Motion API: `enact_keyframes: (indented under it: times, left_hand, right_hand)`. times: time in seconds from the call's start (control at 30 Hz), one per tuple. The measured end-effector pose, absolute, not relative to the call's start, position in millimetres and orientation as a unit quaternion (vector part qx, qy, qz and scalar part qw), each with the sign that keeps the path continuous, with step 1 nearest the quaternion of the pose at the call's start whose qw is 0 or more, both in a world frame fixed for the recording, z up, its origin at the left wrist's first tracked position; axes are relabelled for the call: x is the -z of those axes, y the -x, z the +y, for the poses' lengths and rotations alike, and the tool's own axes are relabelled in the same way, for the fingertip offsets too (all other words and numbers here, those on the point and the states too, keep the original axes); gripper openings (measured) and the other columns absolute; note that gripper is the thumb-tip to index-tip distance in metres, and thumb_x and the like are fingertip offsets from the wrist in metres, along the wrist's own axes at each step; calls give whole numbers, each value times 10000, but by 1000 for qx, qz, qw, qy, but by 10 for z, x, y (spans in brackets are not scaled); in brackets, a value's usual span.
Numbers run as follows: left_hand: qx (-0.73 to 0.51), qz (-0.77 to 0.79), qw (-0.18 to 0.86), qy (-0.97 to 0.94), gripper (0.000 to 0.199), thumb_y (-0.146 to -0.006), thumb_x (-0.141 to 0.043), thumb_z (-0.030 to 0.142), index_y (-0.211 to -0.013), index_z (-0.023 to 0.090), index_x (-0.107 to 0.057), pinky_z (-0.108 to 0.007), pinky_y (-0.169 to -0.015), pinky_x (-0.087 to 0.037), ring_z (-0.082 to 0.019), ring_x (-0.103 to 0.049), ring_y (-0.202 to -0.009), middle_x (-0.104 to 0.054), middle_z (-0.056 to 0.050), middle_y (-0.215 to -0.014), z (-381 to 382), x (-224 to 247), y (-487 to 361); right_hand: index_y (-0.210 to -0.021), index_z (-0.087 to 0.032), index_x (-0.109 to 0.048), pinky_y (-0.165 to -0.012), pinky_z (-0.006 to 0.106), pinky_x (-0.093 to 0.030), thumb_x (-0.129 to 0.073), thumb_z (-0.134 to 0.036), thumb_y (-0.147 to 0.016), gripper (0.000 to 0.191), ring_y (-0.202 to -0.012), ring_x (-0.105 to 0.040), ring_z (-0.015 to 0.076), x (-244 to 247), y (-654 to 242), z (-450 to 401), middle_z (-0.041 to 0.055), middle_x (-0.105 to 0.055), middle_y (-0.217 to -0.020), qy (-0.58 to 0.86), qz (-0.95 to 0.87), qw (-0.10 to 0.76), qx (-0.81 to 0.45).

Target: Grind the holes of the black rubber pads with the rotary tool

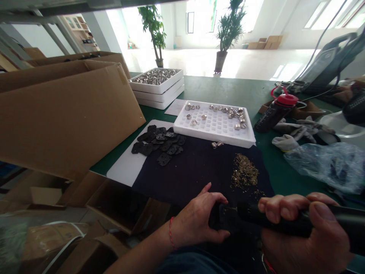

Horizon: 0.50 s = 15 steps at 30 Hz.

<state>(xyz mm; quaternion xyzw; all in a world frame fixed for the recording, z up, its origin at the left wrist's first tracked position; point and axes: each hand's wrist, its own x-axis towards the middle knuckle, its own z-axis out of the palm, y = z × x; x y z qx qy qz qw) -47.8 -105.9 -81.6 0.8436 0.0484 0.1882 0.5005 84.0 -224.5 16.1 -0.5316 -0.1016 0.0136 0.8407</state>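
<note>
My right grip (302, 236) clasps a black cylindrical power tool (248, 211) at six o'clock — my left grip (196, 220) closes narrowly on a small black piece (218, 217).

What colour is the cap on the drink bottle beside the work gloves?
Red: the bottle cap shows best in the head view.

No legible text, labels or numbers anywhere in view
</note>
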Motion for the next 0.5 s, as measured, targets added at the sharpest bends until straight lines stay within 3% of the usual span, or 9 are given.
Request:
enact_keyframes:
  times: [0.23, 0.5]
  left_hand:
    - [-197, 47, 523, -828, 572, -770, -1003, 257, -1200, 225, -628, -636, -1453, -286, -284, -822, -1219, -817, -80, -1328, -1070, 825, 475]
    - [-203, 31, 516, -832, 584, -771, -1014, 256, -1202, 212, -624, -640, -1445, -295, -290, -813, -1237, -814, -105, -1342, -1056, 841, 471]
  right_hand:
    - [-912, -280, -605, -481, 312, -529, -787, -326, -719, 269, -461, -395, 152, -219, -862, -2273, -96, -480, -579, 528, -85, 845, -8]
    - [-915, -283, -601, -492, 303, -551, -811, -334, -700, 305, -472, -377, 145, -234, -851, -2286, -99, -473, -579, 521, -71, 850, -16]
